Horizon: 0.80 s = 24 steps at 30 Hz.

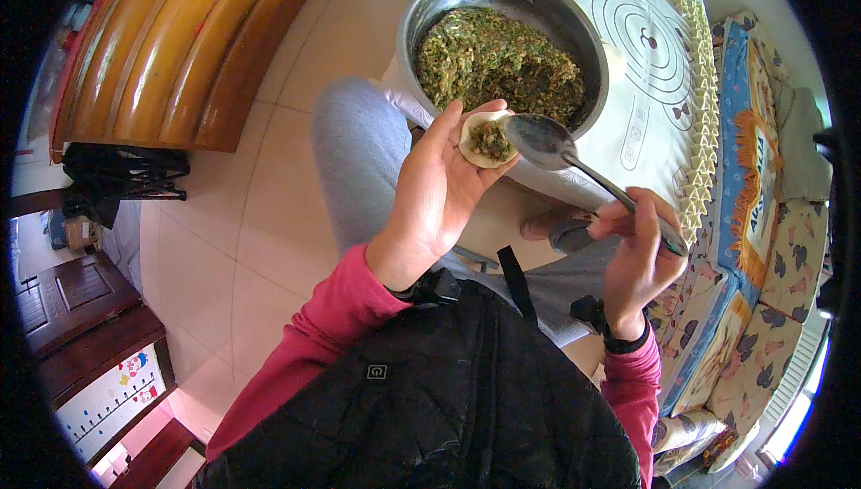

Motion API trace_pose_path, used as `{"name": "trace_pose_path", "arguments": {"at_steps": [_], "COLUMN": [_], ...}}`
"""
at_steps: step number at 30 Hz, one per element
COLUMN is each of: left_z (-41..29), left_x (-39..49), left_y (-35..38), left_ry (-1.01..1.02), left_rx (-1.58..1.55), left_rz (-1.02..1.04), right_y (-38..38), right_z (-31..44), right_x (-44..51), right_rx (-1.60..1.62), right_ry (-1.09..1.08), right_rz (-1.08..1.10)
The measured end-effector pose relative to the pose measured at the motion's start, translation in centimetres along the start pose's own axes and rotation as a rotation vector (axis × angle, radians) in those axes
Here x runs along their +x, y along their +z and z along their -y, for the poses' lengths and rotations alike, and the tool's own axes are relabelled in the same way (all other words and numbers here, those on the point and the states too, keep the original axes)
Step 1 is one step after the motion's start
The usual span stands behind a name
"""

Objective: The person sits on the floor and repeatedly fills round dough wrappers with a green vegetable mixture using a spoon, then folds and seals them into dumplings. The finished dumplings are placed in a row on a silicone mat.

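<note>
On the palm of my left hand (pixel 437 193) lies a round dough wrapper (pixel 474 152), with my fingers cupped beneath it. A small heap of green chopped filling (pixel 491 139) covers its middle. My right hand (pixel 639 247) grips the handle of a large metal spoon (pixel 545 142). The spoon's bowl hangs at the right edge of the wrapper, its face looking nearly bare. Just beyond both hands stands a deep stainless steel basin (pixel 595 25), holding a mass of the same chopped green filling (pixel 491 51) that is scooped lower on the near right side.
Under the basin, a table bears a white printed mat (pixel 625 142). Folded pieces of dough (pixel 703 99) line its right edge in a long row. A patterned sofa (pixel 773 327) stands to the right, an orange-brown wooden cabinet (pixel 181 38) at the upper left. My knee (pixel 356 139) is beside the table.
</note>
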<state>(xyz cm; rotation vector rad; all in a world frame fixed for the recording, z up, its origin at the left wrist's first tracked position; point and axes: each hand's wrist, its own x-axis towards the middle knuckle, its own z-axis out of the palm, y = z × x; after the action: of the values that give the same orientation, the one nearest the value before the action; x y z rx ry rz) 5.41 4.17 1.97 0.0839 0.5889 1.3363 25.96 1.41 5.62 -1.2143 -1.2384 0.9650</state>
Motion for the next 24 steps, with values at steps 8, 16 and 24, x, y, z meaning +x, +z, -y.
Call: {"name": "trace_pose_path", "arguments": {"at_steps": [8, 16, 24], "left_z": [0.4, 0.9, 0.9], "left_x": [0.5, 0.7, 0.1], "left_y": [-1.5, -1.7, -1.4], "left_ry": [-0.062, -0.089, -0.028], "left_rx": [-0.002, -0.038, -0.021], "left_rz": [0.037, 0.046, -0.016], "right_y": [0.6, 1.4, 0.8], "right_z": [1.3, 2.0, 2.8], "right_x": [0.1, 0.0, 0.1], "right_rx": [-0.09, -0.077, -0.08], "right_ry": [0.054, 0.08, 0.013], "right_rz": [0.045, 0.173, 0.178]}}
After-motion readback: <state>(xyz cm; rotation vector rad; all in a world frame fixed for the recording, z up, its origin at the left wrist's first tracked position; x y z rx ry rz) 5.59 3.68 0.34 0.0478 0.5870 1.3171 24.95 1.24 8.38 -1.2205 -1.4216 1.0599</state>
